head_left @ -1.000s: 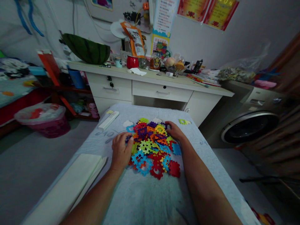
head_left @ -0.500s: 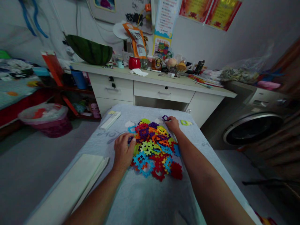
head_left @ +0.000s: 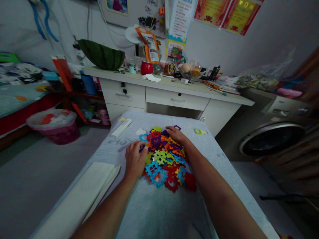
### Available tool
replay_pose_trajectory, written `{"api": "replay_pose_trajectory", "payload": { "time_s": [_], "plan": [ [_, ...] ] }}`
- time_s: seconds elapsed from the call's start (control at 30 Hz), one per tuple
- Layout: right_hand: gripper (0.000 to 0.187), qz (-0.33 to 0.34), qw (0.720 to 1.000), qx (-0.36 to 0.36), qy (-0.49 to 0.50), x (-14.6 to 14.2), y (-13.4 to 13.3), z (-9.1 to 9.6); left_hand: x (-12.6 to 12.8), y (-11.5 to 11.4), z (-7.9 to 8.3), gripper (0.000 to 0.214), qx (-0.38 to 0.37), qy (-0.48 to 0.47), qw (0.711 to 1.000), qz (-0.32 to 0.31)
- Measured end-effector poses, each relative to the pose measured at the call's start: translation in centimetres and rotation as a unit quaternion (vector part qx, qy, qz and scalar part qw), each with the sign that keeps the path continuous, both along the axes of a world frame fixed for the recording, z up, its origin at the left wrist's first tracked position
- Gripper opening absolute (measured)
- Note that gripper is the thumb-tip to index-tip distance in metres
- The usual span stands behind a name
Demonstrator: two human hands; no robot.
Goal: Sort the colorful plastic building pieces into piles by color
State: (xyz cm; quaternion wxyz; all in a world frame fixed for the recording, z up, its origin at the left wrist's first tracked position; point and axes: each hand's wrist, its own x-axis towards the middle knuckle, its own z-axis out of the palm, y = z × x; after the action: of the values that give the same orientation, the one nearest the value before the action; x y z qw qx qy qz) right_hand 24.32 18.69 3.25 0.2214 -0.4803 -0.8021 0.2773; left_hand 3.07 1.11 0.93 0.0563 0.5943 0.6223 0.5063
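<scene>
A heap of colourful plastic interlocking pieces (head_left: 161, 156), square and gear-shaped, lies on the cloth-covered table. At the heap's left edge, my left hand (head_left: 135, 159) is closed on a dark purple interlocking piece (head_left: 142, 148), partly hidden by the fingers. My right hand (head_left: 176, 135) reaches over the far right of the heap, fingers stretched out and holding nothing that I can see. Just behind it a purple gear-shaped piece (head_left: 177, 127) rests on the cloth. A lime-green piece (head_left: 198, 131) lies apart, farther right.
Left of my arm lies a long folded white board (head_left: 82, 196); a narrow white box (head_left: 121, 128) sits at the far left corner. Beyond the table stands a white desk (head_left: 174, 98) with a watermelon half (head_left: 102, 56) and jars. A washing machine (head_left: 271, 122) is at right.
My right hand has let go of the purple gear-shaped piece at the back and moved left over the heap. My left hand stays at the heap's left edge. The view has shifted slightly.
</scene>
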Motion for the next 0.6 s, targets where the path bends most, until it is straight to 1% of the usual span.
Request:
{"api": "replay_pose_trajectory", "payload": {
  "time_s": [0.13, 0.2, 0.3, 0.33, 0.4, 0.5, 0.6],
  "plan": [
    [0.038, 0.087, 0.996, -0.021, -0.014, -0.6, -1.4, 0.0, -0.1, 0.3, -0.4, 0.028, 0.004, -0.031, 0.999, -0.019],
    [0.037, 0.114, 0.993, -0.029, -0.017, -0.6, -2.2, 0.3, -0.2, 0.5, -0.6, 0.030, 0.004, -0.057, 0.998, -0.027],
    [0.033, 0.151, 0.986, -0.062, -0.016, -0.5, -3.0, 1.1, -0.3, 0.6, -0.8, 0.031, 0.001, -0.095, 0.995, -0.031],
    [0.032, 0.154, 0.986, -0.069, -0.017, -0.6, -3.0, 1.3, -0.3, 0.6, -0.8, 0.031, -0.001, -0.103, 0.994, -0.032],
    [0.030, 0.134, 0.989, -0.063, -0.026, -1.2, -2.7, 1.7, -0.3, 0.6, -0.6, 0.031, -0.003, -0.114, 0.993, -0.034],
    [0.029, 0.084, 0.996, -0.009, -0.043, -2.7, -1.4, 1.9, -0.3, 0.4, -0.4, 0.031, -0.006, -0.127, 0.991, -0.037],
    [0.031, 0.081, 0.995, 0.024, -0.062, -4.5, 0.0, 1.6, -0.3, 0.4, -0.2, 0.031, -0.010, -0.139, 0.990, -0.038]
  ]
}}
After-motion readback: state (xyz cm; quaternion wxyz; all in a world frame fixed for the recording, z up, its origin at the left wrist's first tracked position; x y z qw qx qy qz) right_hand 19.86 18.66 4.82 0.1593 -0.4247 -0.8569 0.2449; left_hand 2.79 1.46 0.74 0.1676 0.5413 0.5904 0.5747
